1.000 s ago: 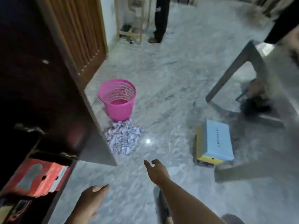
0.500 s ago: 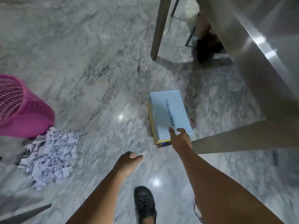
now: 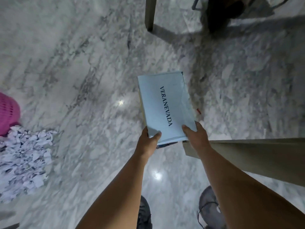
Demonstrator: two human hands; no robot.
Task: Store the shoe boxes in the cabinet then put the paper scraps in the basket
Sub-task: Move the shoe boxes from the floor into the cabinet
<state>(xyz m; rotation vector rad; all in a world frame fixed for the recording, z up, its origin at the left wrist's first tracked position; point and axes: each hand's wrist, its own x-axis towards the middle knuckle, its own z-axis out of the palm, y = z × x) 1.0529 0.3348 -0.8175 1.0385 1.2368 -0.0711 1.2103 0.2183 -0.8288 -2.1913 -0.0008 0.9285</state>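
Note:
A pale blue shoe box (image 3: 163,104) with dark lettering on its lid is in the middle of the view, above the marble floor. My left hand (image 3: 148,142) grips its near left corner, thumb on the lid. My right hand (image 3: 195,138) grips its near right corner. A pile of white paper scraps (image 3: 24,161) lies on the floor at the left. Beside it, at the left edge, stands the pink basket (image 3: 8,113), only partly in view. The cabinet is out of view.
A metal table leg (image 3: 149,14) stands on the floor at the top. A slanted metal bar (image 3: 255,156) crosses the right side just under my right forearm. A dark shape (image 3: 219,15) sits at top right. My shoes (image 3: 208,210) are at the bottom.
The view swung down from the cabinet to the floor. My right hand reached the box first, then my left hand joined it; both now hold the box's near end.

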